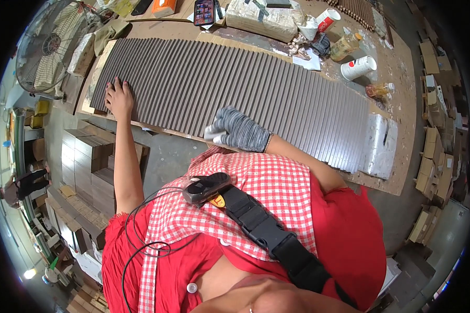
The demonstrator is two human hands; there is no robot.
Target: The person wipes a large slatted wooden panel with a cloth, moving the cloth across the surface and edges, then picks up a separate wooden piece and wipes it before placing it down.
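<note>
Long grey-brown slats [230, 88] lie side by side in a wide row across the workbench. My left hand [119, 99] is bare and rests on the slats' left end, its fingers stretched out and slightly apart. A grey knitted glove with pale fingertips covers my right hand [239, 130], which is at the row's near edge, around the middle. Its fingers are curled together and slightly blurred; whatever they may hold is hidden. At the right end of the row lies a block wrapped in whitish plastic [379, 146].
A phone [204, 12], a paint-stained block [263, 20], a white cup [358, 68] and bottles [345, 47] stand along the bench's far side. A large fan [51, 44] is at the far left. Stacked boxes [83, 161] fill the floor at left; a person [23, 188] is beyond.
</note>
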